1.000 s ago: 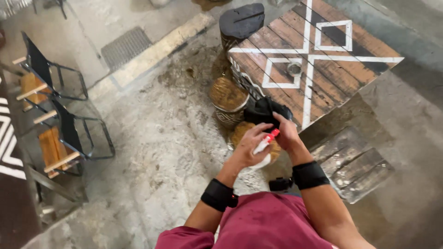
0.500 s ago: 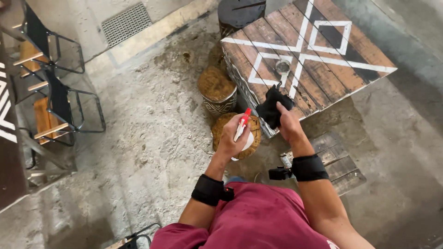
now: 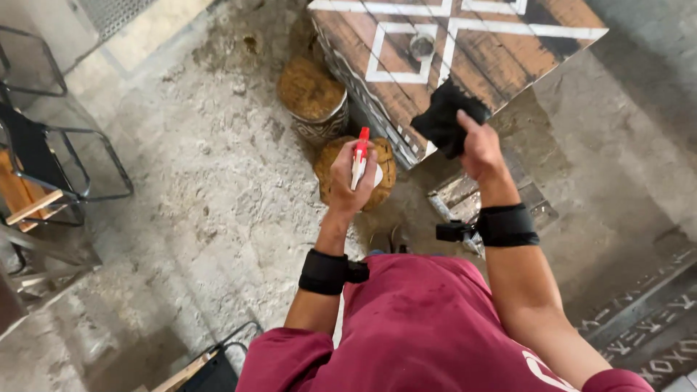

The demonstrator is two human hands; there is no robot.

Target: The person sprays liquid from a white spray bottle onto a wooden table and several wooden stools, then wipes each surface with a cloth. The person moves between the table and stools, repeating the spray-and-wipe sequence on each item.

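The black cloth point(image 3: 449, 125) lies at the near edge of the patterned wooden surface point(image 3: 508, 43), pinched in the right hand point(image 3: 479, 149), its grip pressed together on the cloth. The left hand point(image 3: 350, 178) wraps its grip around a red-topped spray bottle point(image 3: 359, 156), held above a round stump stool point(image 3: 383, 174). Another stool point(image 3: 312, 94) stands beside the surface.

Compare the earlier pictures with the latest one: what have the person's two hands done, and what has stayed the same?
The right hand has carried the black cloth from beside the spray bottle out onto the corner of the patterned wooden table. The left hand still grips the red-topped spray bottle above the round stool. Nothing was let go; both wrist bands remain on.
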